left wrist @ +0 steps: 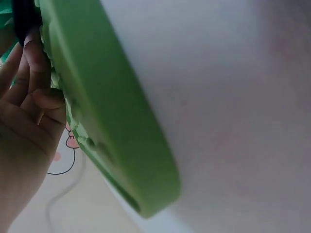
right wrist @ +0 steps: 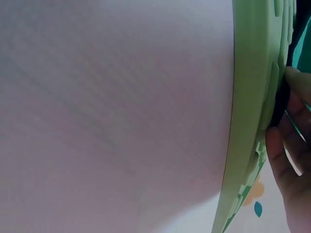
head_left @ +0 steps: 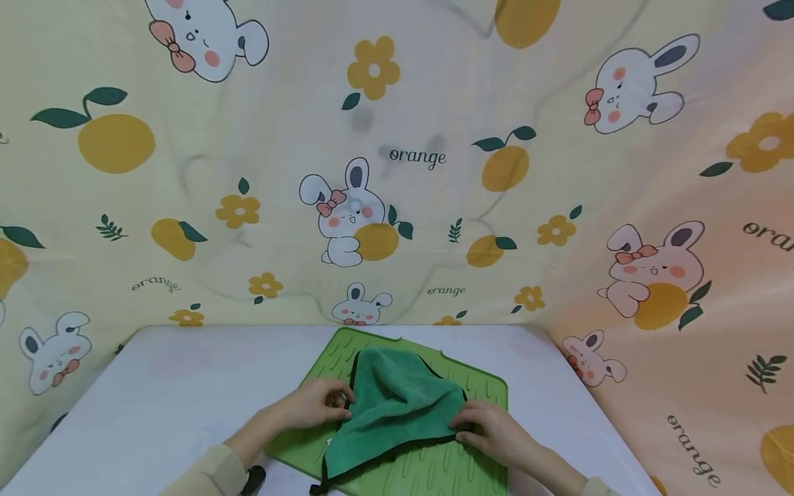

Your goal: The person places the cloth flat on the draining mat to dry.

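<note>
A green cloth (head_left: pixel 397 399) with dark edging lies rumpled, with raised folds in its middle, on a light green ridged mat (head_left: pixel 428 472). My left hand (head_left: pixel 316 403) is at the cloth's left edge with its fingers bent, pinching the dark border; in the left wrist view the fingertips meet that border. On the other side, my right hand (head_left: pixel 493 427) pinches the right edge between thumb and fingers. The right wrist view shows the dark edging (right wrist: pixel 281 102) between the thumb and fingers of that hand. A small dark loop (head_left: pixel 319 488) hangs from the cloth's near left corner.
The mat rests on a white table (head_left: pixel 205 386). A small black object (head_left: pixel 253 480) lies by the left sleeve, partly hidden. A curtain (head_left: pixel 279 138) printed with rabbits and oranges stands behind the table and along its sides.
</note>
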Available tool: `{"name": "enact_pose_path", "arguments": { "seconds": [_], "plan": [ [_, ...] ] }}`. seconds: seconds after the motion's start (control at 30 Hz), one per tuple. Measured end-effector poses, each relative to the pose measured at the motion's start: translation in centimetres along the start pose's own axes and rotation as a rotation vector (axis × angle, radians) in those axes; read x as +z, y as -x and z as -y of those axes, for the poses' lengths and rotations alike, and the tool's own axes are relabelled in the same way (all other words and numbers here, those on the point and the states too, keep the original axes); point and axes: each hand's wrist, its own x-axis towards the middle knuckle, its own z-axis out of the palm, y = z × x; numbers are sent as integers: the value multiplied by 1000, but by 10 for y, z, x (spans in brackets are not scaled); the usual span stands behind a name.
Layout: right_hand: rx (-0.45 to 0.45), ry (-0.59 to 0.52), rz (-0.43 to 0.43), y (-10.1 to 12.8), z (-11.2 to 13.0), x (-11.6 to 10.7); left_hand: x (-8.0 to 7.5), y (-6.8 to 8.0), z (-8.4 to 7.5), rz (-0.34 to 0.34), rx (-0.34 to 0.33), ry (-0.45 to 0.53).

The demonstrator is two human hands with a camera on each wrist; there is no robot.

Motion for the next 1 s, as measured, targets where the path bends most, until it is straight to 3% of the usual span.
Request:
{"name": "enact_pose_path", "arguments": {
  "seconds": [0.3,0.53,1.0],
  "plan": [
    [-148,150,-63,1,-2,3,0,4,-2,-3,-3,33],
    [-171,251,-120,3,-10,-9,-6,10,-5,-32,-8,18],
    [-198,409,-211,3,-51,-32,-19,30,-4,-25,-22,18]
  ]
}}
